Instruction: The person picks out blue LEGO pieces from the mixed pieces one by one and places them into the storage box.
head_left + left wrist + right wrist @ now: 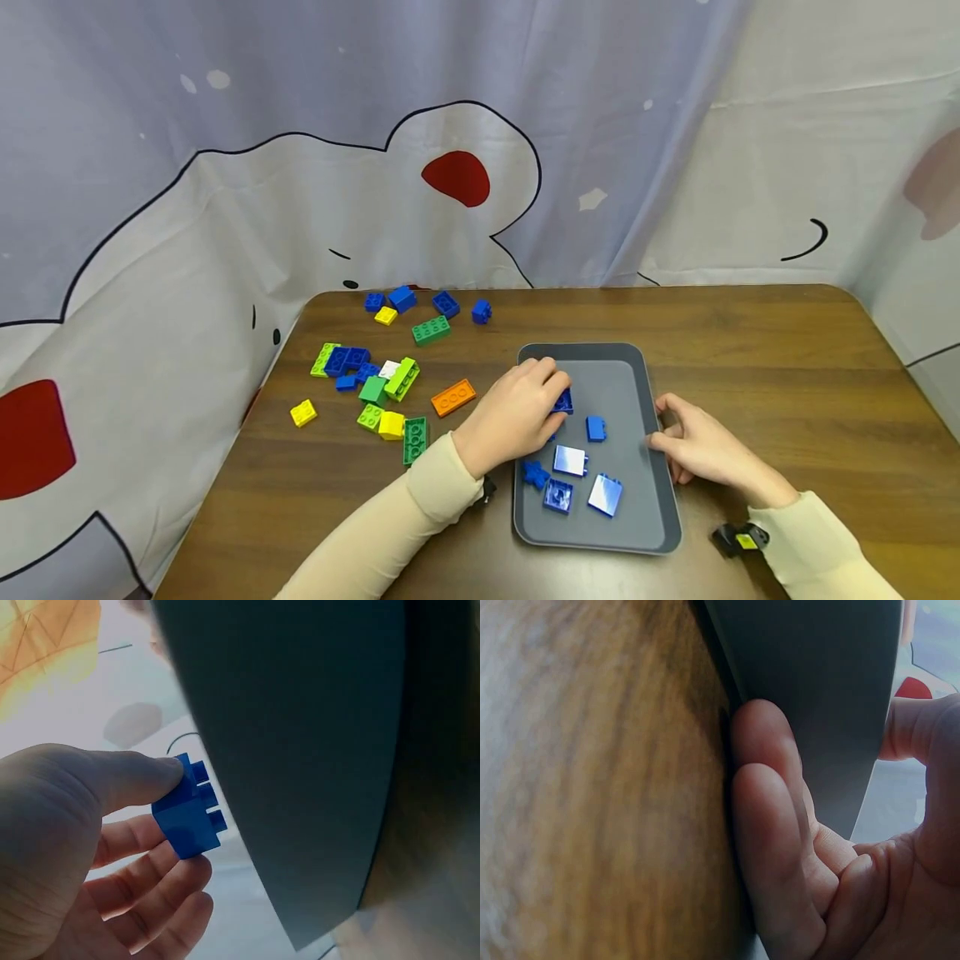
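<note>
A grey tray [652, 533] lies on the wooden table with several blue building bricks in it. Over its left side, my left hand [513, 412] pinches a blue building brick [187, 817] between thumb and fingertips, studs toward the tray wall in the left wrist view. In the head view the hand partly covers bricks beneath it. My right hand [697, 446] grips the tray's right wall, its thumb over the rim and its fingers [763, 802] against the outside. Inside the tray, a blue star-like piece [536, 474] sits beside an upturned blue brick [558, 495].
Left of the tray are scattered bricks, among them an orange brick [453, 397], a dark green brick [415, 441] and a yellow brick [303, 412]. Several more lie toward the far edge, including a blue brick [482, 312]. A patterned curtain [600, 142] hangs behind the table.
</note>
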{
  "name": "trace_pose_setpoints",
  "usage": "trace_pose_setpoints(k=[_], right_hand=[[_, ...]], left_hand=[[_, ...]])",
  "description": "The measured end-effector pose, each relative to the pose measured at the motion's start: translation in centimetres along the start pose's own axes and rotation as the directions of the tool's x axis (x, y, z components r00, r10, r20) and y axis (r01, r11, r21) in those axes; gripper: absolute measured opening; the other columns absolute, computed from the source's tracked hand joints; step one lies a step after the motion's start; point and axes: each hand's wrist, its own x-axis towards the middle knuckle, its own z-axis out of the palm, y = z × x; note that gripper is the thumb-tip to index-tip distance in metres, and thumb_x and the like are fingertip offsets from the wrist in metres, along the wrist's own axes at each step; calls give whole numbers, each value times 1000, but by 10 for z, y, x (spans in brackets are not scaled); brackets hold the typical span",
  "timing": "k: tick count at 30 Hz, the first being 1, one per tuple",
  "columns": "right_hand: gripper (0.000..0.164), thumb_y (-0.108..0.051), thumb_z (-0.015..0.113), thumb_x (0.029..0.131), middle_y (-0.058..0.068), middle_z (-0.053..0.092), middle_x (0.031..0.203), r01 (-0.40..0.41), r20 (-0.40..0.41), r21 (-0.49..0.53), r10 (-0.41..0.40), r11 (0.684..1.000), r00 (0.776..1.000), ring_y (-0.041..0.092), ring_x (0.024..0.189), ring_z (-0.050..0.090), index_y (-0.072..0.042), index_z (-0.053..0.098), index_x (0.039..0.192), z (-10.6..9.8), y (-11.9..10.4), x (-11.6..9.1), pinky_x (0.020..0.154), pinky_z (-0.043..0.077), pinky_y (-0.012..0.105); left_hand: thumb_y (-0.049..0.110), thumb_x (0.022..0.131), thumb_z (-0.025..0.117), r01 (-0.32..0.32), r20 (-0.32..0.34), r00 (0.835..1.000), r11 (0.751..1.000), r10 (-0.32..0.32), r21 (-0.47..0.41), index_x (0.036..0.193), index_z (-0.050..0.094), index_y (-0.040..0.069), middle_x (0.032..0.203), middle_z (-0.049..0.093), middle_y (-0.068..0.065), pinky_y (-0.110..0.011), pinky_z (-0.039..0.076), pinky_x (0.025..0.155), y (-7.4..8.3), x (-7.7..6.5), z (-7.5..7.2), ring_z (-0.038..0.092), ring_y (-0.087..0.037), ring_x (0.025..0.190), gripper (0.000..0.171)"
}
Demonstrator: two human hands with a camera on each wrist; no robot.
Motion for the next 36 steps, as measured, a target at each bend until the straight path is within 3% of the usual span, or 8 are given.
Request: trace_pose_setpoints(k=[14,17,21,23,29,36], right_hand=[[38,-13,62,89,6,61,56,1,0,-8,-1,1000,1000,21,40,57,1,39,116,1,-2,1,41,50,36],[37,-13,62,89,6,61,56,3,1,-5,-3,1000,1000,21,40,56,1,39,115,2,-1,2,41,50,36],[38,-14,62,90,6,61,56,3,5,-1,-3,1000,1000,21,40,57,1,39,116,2,-1,2,41,50,36],[38,-14,62,90,6,61,56,1,5,-3,-1,1000,1000,21,40,56,1,39,117,2,-2,2,41,50,36],[39,-16,63,90,6,61,56,-3,1,-11,3,1000,1000,21,40,56,0,40,117,0,-3,2,41,50,35],[39,-17,63,90,6,61,56,-8,7,-9,8,1000,1000,22,40,57,-1,40,117,1,-2,1,41,49,36]], left_hand=[[39,88,67,-69,34,997,997,68,23,110,60,16,99,51,2,-25,47,79,15,-2,7,43,-11,82,32],[48,87,66,-56,56,997,998,55,17,121,58,17,109,53,2,-28,48,83,16,-3,8,47,-11,90,46],[63,85,58,-11,107,994,1000,9,14,142,44,20,135,49,-2,-37,46,98,13,-4,7,51,-18,116,72],[65,86,55,13,114,993,1000,-15,14,146,40,20,144,44,-4,-41,44,103,9,-3,5,49,-21,125,77],[63,88,54,84,55,995,996,-86,35,145,41,17,146,43,-7,-41,45,101,-18,2,-4,50,-23,126,75],[60,87,58,167,45,985,985,-169,38,143,44,15,143,45,-9,-42,46,98,-49,6,5,52,-24,123,73]])
